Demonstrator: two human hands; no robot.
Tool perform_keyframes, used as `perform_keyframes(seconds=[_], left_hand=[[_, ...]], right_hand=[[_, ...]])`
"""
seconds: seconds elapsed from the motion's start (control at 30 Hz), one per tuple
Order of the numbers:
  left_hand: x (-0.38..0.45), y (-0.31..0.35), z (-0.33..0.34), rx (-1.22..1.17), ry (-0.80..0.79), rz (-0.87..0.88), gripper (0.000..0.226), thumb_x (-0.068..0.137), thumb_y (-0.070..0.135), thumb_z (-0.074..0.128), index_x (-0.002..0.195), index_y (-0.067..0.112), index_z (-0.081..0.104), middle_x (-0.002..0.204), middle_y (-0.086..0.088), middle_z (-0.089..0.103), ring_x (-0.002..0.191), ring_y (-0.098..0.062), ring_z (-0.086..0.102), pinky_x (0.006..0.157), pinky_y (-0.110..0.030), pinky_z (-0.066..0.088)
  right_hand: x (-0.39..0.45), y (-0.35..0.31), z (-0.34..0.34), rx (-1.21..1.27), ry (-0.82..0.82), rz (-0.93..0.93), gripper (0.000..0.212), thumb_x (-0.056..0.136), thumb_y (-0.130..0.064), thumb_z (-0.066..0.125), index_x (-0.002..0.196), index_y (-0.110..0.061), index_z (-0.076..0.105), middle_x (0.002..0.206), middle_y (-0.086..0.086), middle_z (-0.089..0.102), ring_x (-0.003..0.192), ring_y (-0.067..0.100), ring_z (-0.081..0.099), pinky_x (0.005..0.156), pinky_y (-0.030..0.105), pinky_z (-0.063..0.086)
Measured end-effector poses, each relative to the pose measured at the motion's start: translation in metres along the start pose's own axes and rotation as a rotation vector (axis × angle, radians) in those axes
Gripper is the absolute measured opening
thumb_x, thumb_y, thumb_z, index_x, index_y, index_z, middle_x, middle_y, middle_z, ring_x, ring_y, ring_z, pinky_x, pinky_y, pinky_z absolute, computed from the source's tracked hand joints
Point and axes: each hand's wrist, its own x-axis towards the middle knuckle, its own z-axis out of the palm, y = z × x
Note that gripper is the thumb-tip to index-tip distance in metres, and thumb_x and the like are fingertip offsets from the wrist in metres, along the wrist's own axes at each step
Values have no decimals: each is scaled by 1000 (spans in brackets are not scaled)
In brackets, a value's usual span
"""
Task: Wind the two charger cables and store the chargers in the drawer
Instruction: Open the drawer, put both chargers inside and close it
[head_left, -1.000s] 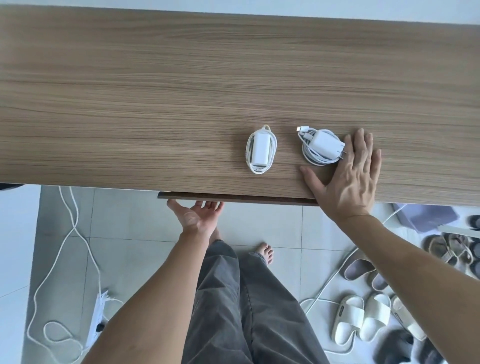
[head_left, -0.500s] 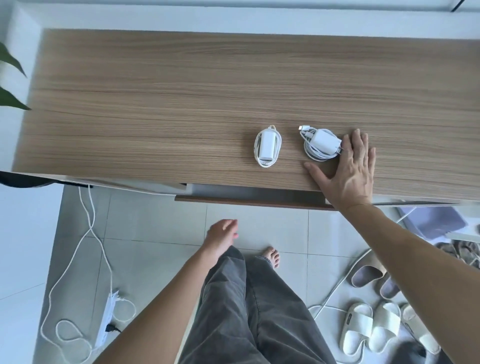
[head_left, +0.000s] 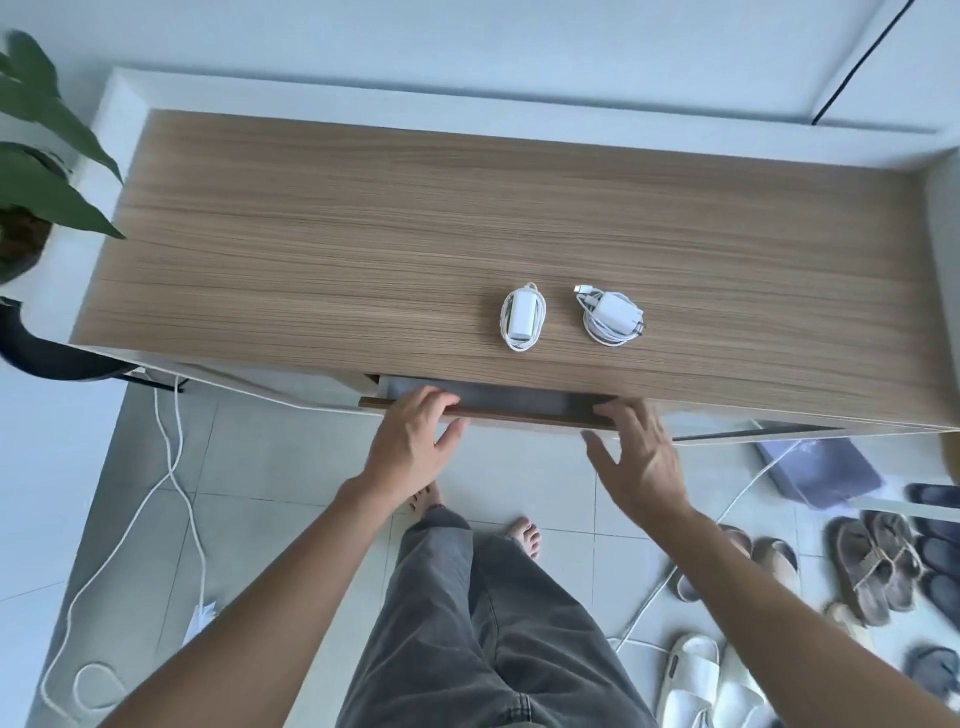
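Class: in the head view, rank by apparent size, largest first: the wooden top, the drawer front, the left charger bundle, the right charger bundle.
1. Wooden top.
2. Drawer front.
3. Left charger and right charger: about alike, so unranked.

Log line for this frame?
phase: opening drawer | left hand: on drawer front | right hand: at front | chargers: wound, on top

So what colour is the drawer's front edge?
Dark brown, darker than the wood top; the drawer front shows in the head view.
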Motion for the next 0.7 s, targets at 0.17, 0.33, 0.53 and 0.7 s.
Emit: perform_keyframes(seconds=[0.17, 0.33, 0.53, 0.7], left_hand=[[5, -6, 14, 94, -88, -67, 70, 97, 66, 32, 126, 14, 67, 123, -4, 70, 118, -27, 61, 102, -43, 42], [-1, -5, 22, 62, -59, -148, 55, 95, 64, 40, 103, 20, 72, 105, 0, 72, 104, -26, 64, 92, -43, 45], [-47, 2, 34, 91, -12, -168, 47, 94, 61, 43, 91, 22, 70, 93, 5, 71, 93, -24, 65, 87, -42, 43], [-79, 5, 42, 135, -49, -188, 44, 94, 61, 44, 90, 24, 69, 93, 7, 70, 92, -22, 65, 89, -41, 43]], right_hand=[[-7, -3, 20, -72, -169, 25, 39, 90, -31, 75, 119, -6, 67, 113, 13, 68, 105, 36, 64, 92, 45, 51], [-8, -4, 22, -60, -209, 98, 22, 93, -27, 72, 106, -9, 71, 98, 12, 67, 93, 38, 63, 82, 44, 50], [-47, -12, 18, -23, -277, 154, 19, 91, -25, 75, 102, -11, 72, 97, 11, 68, 93, 38, 64, 82, 41, 47], [-78, -14, 21, -26, -331, 174, 18, 92, -29, 73, 102, -15, 71, 98, 7, 66, 92, 34, 63, 81, 41, 47]])
